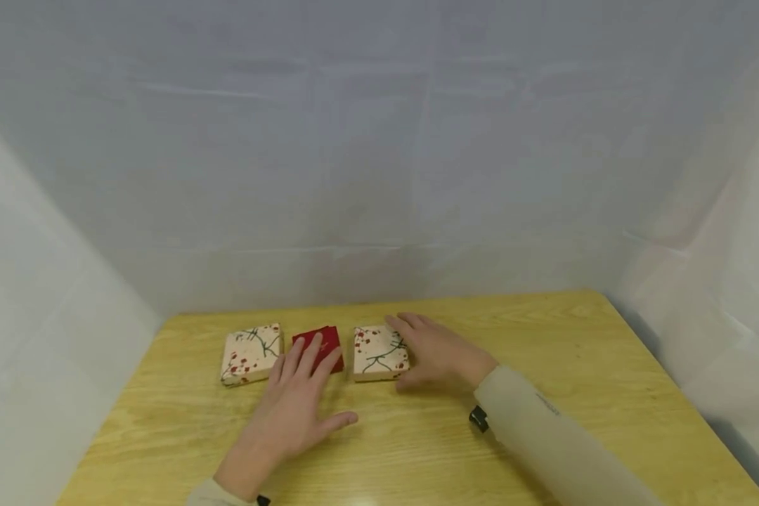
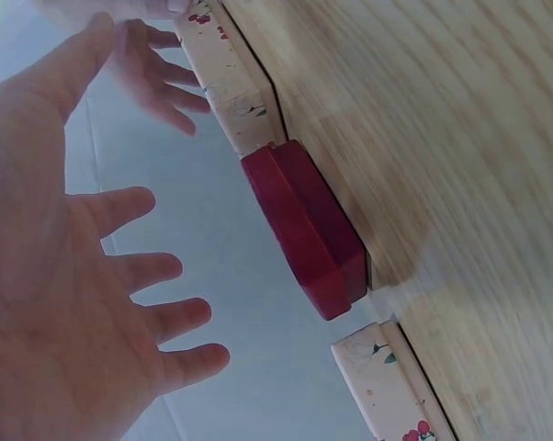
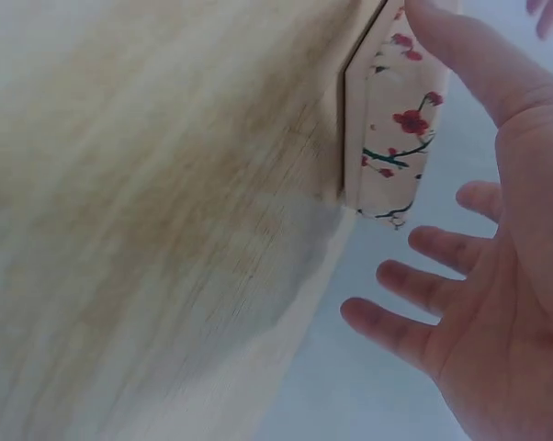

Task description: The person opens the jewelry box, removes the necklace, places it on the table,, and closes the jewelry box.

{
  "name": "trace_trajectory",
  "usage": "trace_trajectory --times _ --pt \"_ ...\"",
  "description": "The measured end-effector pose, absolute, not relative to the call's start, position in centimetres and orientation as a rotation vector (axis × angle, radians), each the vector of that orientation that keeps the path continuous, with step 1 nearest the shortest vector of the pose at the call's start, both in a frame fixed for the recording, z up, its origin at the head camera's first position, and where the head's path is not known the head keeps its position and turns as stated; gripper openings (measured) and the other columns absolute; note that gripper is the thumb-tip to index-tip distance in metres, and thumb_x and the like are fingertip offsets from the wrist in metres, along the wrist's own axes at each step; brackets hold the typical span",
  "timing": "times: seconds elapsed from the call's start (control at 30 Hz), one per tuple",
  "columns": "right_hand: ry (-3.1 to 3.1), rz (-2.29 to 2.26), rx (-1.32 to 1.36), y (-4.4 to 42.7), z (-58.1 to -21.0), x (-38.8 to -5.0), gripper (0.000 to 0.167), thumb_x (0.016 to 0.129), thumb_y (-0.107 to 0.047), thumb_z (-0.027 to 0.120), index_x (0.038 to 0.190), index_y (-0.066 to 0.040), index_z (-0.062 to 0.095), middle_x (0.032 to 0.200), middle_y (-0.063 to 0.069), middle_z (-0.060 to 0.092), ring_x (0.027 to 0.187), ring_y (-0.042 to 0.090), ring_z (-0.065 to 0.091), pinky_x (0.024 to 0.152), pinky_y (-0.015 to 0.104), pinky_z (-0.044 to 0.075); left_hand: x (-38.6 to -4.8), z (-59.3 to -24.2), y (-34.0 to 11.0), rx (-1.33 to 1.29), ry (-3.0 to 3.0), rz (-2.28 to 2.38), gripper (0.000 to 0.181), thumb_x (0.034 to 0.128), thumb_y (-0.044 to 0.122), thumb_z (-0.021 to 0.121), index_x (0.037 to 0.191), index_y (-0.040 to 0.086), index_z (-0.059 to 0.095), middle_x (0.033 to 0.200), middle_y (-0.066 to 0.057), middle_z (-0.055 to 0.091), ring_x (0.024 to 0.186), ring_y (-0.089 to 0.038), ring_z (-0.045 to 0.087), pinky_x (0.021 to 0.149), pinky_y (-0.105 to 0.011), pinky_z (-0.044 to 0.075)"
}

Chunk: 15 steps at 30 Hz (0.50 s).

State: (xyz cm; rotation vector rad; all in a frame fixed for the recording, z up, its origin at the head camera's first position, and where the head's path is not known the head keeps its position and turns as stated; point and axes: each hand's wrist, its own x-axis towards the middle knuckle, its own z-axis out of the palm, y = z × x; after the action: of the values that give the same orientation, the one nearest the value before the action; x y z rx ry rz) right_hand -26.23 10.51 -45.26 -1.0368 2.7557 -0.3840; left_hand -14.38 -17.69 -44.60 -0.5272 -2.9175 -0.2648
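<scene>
Three small flat boxes sit in a row on the wooden table. My left hand (image 1: 297, 406), fingers spread, is above the table just in front of the red box (image 1: 335, 349); the left wrist view shows a gap between its fingers and that red box (image 2: 304, 230). My right hand (image 1: 439, 355) is at the right side of a cream box with red blossoms (image 1: 373, 351). In the right wrist view its thumb overlaps this floral box (image 3: 396, 138); whether it touches cannot be told. Another cream floral box (image 1: 249, 355) lies left of the red one.
The wooden table (image 1: 544, 337) stretches to the right and front of the boxes. A pale hanging sheet (image 1: 367, 154) closes off the back, and similar sheeting (image 1: 38, 295) covers the sides. Dark straps show at both wrists.
</scene>
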Motion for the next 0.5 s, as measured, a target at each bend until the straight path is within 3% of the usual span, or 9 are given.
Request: trace_trajectory --times 0.5 --pt "2.641 -0.351 -0.917 9.1 -45.9 -27.8 0.117 0.083 -0.054 0.087 0.172 -0.027 0.016 0.173 0.007 0.026 0.159 0.032 0.023 0.12 0.055 0.036 -14.5 -44.7 -17.2 -0.535 -2.935 -0.305 0.106 0.082 0.078 0.074 0.163 0.017 0.043 0.172 -0.019 0.025 0.157 -0.048 0.02 0.121 -0.071 0.025"
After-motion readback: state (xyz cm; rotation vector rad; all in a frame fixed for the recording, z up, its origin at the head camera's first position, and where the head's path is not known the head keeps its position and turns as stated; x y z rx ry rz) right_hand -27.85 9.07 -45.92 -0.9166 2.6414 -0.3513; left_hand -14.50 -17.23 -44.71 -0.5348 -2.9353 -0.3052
